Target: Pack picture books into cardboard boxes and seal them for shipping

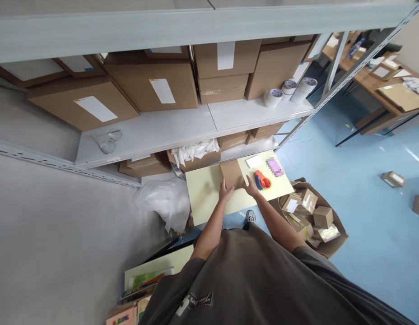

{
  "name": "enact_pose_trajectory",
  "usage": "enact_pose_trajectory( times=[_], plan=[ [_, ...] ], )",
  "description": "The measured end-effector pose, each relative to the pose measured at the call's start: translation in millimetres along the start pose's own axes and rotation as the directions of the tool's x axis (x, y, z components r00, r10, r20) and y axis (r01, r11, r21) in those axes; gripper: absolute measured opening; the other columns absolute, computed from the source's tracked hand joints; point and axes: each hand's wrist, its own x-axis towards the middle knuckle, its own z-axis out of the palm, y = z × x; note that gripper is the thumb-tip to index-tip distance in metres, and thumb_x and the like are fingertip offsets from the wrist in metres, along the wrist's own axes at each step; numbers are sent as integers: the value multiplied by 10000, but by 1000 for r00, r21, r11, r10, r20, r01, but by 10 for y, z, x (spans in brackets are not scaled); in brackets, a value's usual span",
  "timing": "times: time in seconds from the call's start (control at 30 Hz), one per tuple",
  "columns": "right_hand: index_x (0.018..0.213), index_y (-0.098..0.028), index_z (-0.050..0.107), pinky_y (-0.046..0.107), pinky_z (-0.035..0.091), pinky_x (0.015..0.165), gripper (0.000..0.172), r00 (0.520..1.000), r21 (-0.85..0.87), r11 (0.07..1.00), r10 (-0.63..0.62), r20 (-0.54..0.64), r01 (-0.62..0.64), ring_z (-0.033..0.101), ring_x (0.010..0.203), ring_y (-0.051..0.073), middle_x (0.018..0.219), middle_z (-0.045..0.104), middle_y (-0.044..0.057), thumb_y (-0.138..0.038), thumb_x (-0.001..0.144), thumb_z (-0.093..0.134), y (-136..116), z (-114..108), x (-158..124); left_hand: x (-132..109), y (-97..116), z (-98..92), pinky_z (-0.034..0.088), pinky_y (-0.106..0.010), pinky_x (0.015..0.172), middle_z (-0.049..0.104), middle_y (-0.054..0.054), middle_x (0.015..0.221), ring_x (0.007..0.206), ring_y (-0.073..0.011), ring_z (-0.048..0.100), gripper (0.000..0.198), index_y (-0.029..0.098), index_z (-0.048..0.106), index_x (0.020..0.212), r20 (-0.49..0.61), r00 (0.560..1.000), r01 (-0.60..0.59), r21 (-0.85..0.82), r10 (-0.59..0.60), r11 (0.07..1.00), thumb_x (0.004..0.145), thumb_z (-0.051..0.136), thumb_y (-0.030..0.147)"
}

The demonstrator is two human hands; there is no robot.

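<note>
A small brown cardboard box (232, 174) stands on a pale yellow tabletop (204, 198) in front of me. My left hand (225, 191) grips its near left side, thumb along the near face. At the right side of the same box, my right hand (251, 186) closes on its edge; some of its fingertips are hidden. Just right of that hand lies a red and blue tape dispenser (263, 180). Behind the dispenser are a white stack of paper or labels (253, 161) and a blurred pink-purple object (275, 167).
A large carton (338, 248) full of small taped boxes stands right of the table. Metal shelving (182, 124) with brown boxes, tape rolls (273, 97) and glasses (108, 141) rises ahead. A bundle of clear plastic (165, 201) sits left. Loose boxes (393, 179) lie on the blue floor.
</note>
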Motion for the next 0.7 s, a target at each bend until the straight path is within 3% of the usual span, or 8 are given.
enact_pose_trajectory(
  times=[0.07,0.2,0.3,0.4,0.53,0.7],
  plan=[
    [1699,-207,327,436,507,1160,876,999,67,997,-37,-30,39,556,1449,322,1664,494,145,-325,900,668,43,-68,42,36,80,-23,337,-447,1300,384,-162,1730,1629,-331,313,874,212,408,1645,-36,998,-44,36,46,998,877,804,342],
    [1672,-206,405,485,437,1236,832,995,128,988,-84,-44,89,486,1521,345,1649,518,136,-362,906,687,134,-256,175,134,364,54,370,-436,1287,544,-142,1615,1530,-290,474,632,208,546,1551,-171,963,-190,110,207,976,939,697,261],
    [1659,-208,436,508,426,1245,793,993,130,986,-101,-54,107,507,1505,348,1623,548,139,-358,918,677,244,-493,342,242,631,233,413,-444,1260,636,-138,1506,1449,-282,552,509,212,627,1475,-215,926,-281,158,311,946,968,642,244],
    [1645,-229,460,511,386,1277,745,985,112,982,-142,-99,153,490,1523,325,1645,527,112,-328,930,645,394,-787,590,422,868,498,424,-438,1248,659,-151,1467,1418,-283,576,491,198,652,1451,-168,917,-335,174,363,926,960,645,226],
    [1648,-212,457,464,359,1295,716,985,59,986,-148,-93,154,450,1557,297,1701,454,105,-306,954,607,616,-1134,1048,816,1064,954,513,-394,1136,676,-158,1440,1304,-267,656,490,196,665,1436,-64,954,-281,153,293,947,947,669,235],
    [1661,-146,436,444,334,1297,687,991,-106,986,-131,8,131,349,1613,310,1754,344,149,-313,1007,561,816,-1344,1700,1434,1120,1548,562,-336,945,798,-134,1161,1041,-236,747,258,183,770,1178,38,994,-105,158,100,982,966,645,260]
  ],
)
